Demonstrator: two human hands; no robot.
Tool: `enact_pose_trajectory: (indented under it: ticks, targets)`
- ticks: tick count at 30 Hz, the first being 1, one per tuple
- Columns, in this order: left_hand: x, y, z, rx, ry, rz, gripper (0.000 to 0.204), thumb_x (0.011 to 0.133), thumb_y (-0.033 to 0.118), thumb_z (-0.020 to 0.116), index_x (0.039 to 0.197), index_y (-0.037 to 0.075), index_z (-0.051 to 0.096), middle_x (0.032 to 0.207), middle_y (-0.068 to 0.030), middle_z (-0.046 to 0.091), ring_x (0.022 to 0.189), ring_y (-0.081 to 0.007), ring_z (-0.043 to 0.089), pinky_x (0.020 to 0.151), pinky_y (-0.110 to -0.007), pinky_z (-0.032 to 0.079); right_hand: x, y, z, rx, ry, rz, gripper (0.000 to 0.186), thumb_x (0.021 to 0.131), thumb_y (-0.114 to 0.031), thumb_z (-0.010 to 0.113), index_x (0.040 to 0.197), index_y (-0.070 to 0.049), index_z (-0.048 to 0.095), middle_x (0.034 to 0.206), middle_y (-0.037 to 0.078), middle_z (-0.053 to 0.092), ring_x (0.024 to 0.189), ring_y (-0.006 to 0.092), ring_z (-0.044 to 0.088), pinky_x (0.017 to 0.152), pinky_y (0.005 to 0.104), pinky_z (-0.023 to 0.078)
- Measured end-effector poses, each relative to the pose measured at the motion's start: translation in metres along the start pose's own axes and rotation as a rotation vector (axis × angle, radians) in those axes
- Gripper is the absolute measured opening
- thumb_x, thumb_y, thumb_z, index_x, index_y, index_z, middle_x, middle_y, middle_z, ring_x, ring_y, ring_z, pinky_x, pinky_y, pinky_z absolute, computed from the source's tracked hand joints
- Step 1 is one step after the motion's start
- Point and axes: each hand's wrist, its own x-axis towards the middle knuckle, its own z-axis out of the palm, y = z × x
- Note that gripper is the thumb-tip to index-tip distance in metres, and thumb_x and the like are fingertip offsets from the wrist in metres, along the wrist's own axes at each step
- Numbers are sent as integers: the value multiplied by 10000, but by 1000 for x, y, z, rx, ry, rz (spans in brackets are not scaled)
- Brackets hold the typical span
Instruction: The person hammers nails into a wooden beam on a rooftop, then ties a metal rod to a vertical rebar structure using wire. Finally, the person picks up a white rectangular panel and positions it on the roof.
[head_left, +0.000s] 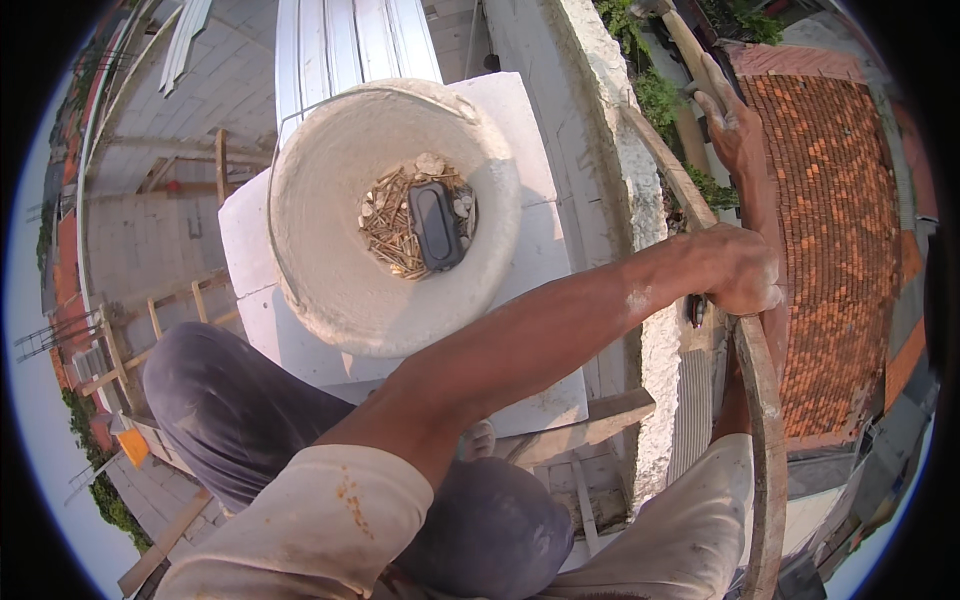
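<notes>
A long wooden batten (768, 450) is gripped by the left hand (740, 270), whose fingers are closed around it partway along its length. The batten is seen to the right of a rough-edged masonry wall (658, 400), its far end showing near the wall's top edge. The left forearm is stretched across the front of the bucket. The right hand (730, 128) is held farther out, with its fingers extended and its thumb set apart; a weathered timber (685, 40) is seen right beside it, but whether the two are touching cannot be told.

A cement-crusted bucket (325, 200) with a wire handle is supported on pale lightweight blocks (255, 230). Inside it, many nails (385, 225) are gathered with small stony lumps, and a dark oblong case (436, 225) is laid among them. Ribbed metal sheets (350, 45) are placed beyond the bucket. Grey trousers (230, 400) are worn, with the knees bent below. At far right, a roof of orange tiles (830, 220) is seen.
</notes>
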Motion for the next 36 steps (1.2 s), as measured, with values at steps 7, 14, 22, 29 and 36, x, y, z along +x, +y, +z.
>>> enact_pose_trajectory:
  ticks: [7, 14, 22, 29, 36]
  targets:
    - [-6, -9, 0, 12, -6, -49, 487, 958, 350, 518, 885, -67, 760, 914, -290, 719, 908, -434, 709, 878, -511, 532, -5, 3, -3, -45, -245, 55, 519, 1033, -299, 671, 1539, -280, 554, 1227, 223, 747, 1115, 320, 741, 894, 491, 563]
    - [-2, -2, 1, 8, -52, -72, 487, 969, 351, 512, 905, -64, 759, 924, -290, 718, 912, -424, 706, 894, -515, 527, -12, -13, -13, 201, 195, 120, 506, 1011, -288, 708, 1502, -261, 590, 1228, 240, 726, 1133, 408, 709, 925, 443, 574]
    - [-9, -10, -3, 64, -35, -72, 497, 1004, 361, 489, 978, -51, 766, 997, -272, 731, 990, -417, 702, 952, -504, 518, -54, -15, 14, 34, -198, 260, 554, 1031, -306, 670, 1557, -212, 522, 1262, 169, 733, 1142, 344, 713, 975, 461, 545]
    - [1, 1, -4, 141, -25, 3, 497, 1015, 352, 470, 960, -43, 767, 948, -265, 732, 945, -391, 718, 937, -499, 528, -187, -27, 15, 872, 299, 733, 454, 991, -262, 688, 1312, 49, 603, 868, 113, 680, 723, 203, 685, 630, 336, 544]
    - [-17, -2, -8, 124, 216, 83, 468, 1026, 319, 491, 753, 8, 708, 698, -236, 655, 687, -417, 656, 722, -531, 514, -261, -153, -51, 1134, 84, 1202, 216, 994, -197, 720, 993, -47, 565, 605, 10, 496, 387, 125, 500, 352, 265, 435]
